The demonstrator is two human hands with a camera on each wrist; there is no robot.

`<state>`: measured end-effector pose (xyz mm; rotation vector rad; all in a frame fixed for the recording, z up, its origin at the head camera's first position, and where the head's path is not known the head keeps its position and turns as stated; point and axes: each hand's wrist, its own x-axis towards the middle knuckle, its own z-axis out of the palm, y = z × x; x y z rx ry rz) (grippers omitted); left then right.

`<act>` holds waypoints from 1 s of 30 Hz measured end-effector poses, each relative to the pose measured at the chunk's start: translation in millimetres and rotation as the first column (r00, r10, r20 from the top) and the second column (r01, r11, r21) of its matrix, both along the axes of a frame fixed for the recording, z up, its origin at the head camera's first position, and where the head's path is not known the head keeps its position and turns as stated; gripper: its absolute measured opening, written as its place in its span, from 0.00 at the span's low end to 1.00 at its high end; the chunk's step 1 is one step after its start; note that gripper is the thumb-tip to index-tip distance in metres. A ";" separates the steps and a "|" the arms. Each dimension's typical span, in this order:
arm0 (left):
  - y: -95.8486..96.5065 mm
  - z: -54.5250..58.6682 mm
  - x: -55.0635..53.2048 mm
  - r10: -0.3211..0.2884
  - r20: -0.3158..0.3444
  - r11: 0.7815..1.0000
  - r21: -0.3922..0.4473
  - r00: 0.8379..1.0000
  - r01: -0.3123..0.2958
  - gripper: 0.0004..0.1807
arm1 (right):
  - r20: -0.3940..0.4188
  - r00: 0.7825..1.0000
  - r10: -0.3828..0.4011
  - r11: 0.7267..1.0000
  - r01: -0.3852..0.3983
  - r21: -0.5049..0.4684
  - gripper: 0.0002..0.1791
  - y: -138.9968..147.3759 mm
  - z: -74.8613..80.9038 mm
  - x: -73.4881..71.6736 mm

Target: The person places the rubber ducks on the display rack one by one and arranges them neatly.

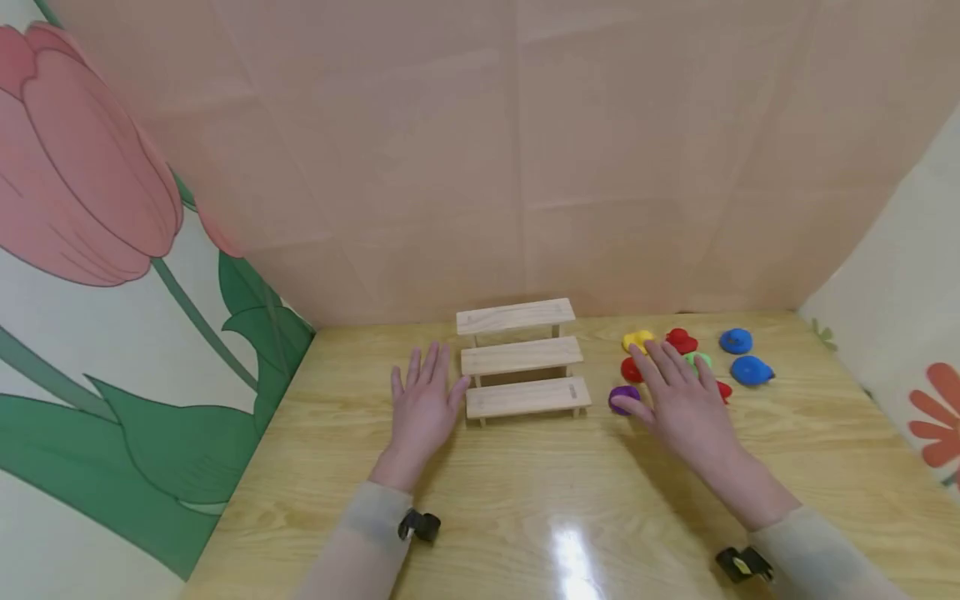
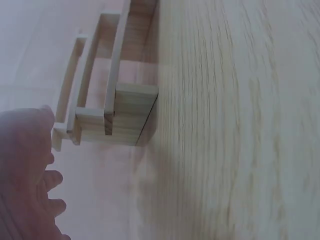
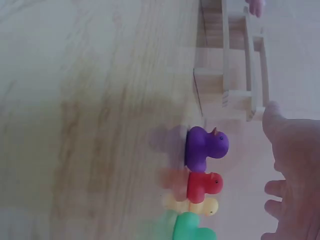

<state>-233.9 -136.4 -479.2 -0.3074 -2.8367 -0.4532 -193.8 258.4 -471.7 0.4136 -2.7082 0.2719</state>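
A small wooden three-step stand (image 1: 528,397) is in the middle of the table in the head view. Just left of it my left hand (image 1: 423,408) hovers, fingers straight and holding nothing. My right hand (image 1: 690,412) is spread over a group of toy ducks to the stand's right, also holding nothing. A purple duck (image 3: 205,148), a red duck (image 3: 204,186) and a green duck (image 3: 192,227) stand in a row below that hand in the right wrist view. Behind its fingers sit a yellow duck (image 1: 637,340) and another red duck (image 1: 681,340); the hand partly hides others.
Two blue ducks (image 1: 752,371) sit farther right on the wood-grain table (image 1: 510,500). A pinkish cloth backdrop (image 1: 525,167) rises behind the stand. Walls with flower pictures flank the table, a large tulip (image 1: 97,167) on the left.
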 end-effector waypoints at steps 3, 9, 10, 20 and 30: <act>1.6 -1.1 -2.8 -0.004 0.000 0.998 0.060 1.000 0.004 0.41 | 0.004 1.000 0.004 1.000 -0.004 -0.008 0.52 -0.3 -0.7 0.3; 4.2 -5.6 -6.8 0.011 0.024 0.990 0.142 1.000 -0.014 0.40 | 0.012 1.000 0.017 0.999 -0.016 -0.042 0.52 -1.2 -7.5 1.0; 4.8 -6.8 -7.3 0.011 0.027 0.988 0.155 1.000 -0.015 0.40 | 0.010 1.000 0.019 0.999 -0.019 -0.050 0.51 -1.5 -9.0 1.1; 13.8 -18.2 -11.6 0.016 0.045 0.944 0.329 0.999 -0.030 0.39 | 0.077 0.997 0.011 0.992 -0.001 -0.128 0.47 -4.4 -18.6 1.2; 21.0 -22.6 -17.9 0.016 0.079 0.837 0.544 0.997 -0.056 0.37 | 0.136 0.990 -0.030 0.990 0.048 -0.132 0.47 -4.4 -26.4 -1.7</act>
